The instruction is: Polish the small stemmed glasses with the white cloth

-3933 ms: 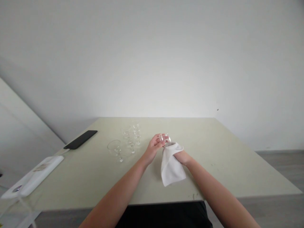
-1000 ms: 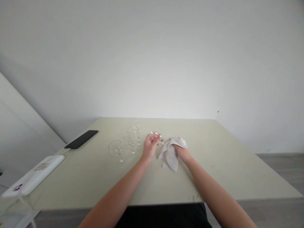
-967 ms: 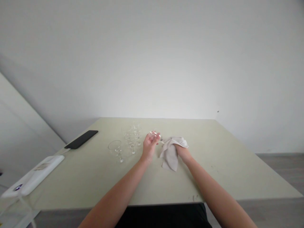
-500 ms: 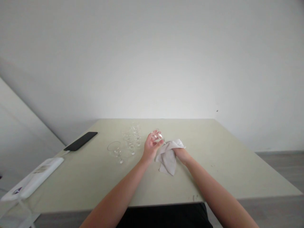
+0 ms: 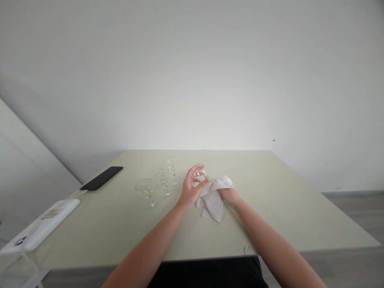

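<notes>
My left hand [image 5: 192, 186] is closed around the bowl of a clear stemmed glass [image 5: 200, 174], which lies tilted with its foot end toward the right. A light grey cloth [image 5: 213, 202] covers that end and hangs down over the table. Under the cloth's upper fold is my right hand [image 5: 229, 196], gripping it; its fingers are hidden. Left of my hands stands a stemmed glass [image 5: 145, 189] by itself. Behind it, several more clear glasses [image 5: 164, 176] stand in a close group, their outlines overlapping.
A pale green table [image 5: 288, 216] reaches back to a white wall [image 5: 198, 80]. Along its left edge lie a flat black slab [image 5: 102, 179] and a white power strip-like box [image 5: 45, 226] with a cable. My dark clothing shows at the front edge.
The fingers of my left hand have shifted slightly on the glass, which has turned a little. My right hand and the cloth have barely moved.
</notes>
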`<state>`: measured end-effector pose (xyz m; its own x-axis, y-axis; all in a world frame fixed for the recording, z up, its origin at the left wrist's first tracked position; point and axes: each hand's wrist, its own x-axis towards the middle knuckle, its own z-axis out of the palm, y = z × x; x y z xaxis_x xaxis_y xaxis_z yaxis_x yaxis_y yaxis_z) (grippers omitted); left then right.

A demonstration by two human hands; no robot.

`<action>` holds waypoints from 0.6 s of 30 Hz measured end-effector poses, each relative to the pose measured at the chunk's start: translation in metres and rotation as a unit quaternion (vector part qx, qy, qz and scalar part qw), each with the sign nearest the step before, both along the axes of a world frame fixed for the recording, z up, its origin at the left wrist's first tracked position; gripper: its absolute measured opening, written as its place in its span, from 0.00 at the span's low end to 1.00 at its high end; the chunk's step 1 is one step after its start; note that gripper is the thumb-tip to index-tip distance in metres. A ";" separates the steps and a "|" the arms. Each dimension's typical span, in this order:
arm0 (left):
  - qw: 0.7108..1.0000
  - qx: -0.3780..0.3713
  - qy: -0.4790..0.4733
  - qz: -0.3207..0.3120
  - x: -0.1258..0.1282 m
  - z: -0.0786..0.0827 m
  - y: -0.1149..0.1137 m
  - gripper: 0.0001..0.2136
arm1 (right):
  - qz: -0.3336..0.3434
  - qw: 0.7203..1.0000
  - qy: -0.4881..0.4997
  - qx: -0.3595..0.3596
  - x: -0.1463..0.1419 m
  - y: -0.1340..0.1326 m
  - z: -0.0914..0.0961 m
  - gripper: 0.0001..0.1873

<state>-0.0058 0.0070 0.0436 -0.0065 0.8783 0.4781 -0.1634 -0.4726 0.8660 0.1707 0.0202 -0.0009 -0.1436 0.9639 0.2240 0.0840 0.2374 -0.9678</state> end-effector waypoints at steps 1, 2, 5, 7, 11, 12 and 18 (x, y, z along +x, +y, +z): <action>1.000 0.000 0.000 0.006 0.000 0.000 0.001 0.30 | 0.000 1.000 -0.007 0.006 0.000 0.000 -0.001 0.19; 1.000 0.002 0.003 0.011 -0.001 -0.001 0.001 0.30 | 0.000 1.000 -0.015 0.011 0.001 0.001 -0.001 0.20; 0.999 0.009 0.017 0.028 -0.002 -0.004 0.004 0.29 | 0.022 0.999 -0.044 0.014 0.002 0.000 -0.001 0.19; 0.999 0.009 0.029 0.039 -0.003 -0.006 0.005 0.29 | 0.048 0.996 -0.069 0.010 0.002 -0.003 0.002 0.19; 0.997 -0.002 0.033 0.068 -0.003 -0.007 0.007 0.29 | 0.103 0.989 -0.106 0.029 0.000 -0.009 0.009 0.20; 0.997 -0.005 0.032 0.075 -0.003 -0.007 0.007 0.29 | 0.118 0.986 -0.108 0.036 -0.001 -0.010 0.011 0.21; 0.995 -0.018 0.048 0.088 -0.002 -0.010 0.007 0.28 | 0.171 0.977 -0.119 0.043 -0.007 -0.014 0.018 0.22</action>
<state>-0.0077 0.0145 0.0334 -0.1175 0.8846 0.4514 0.0022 -0.4543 0.8909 0.1640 0.0059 0.0167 -0.5123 0.8293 0.2231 0.2058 0.3708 -0.9056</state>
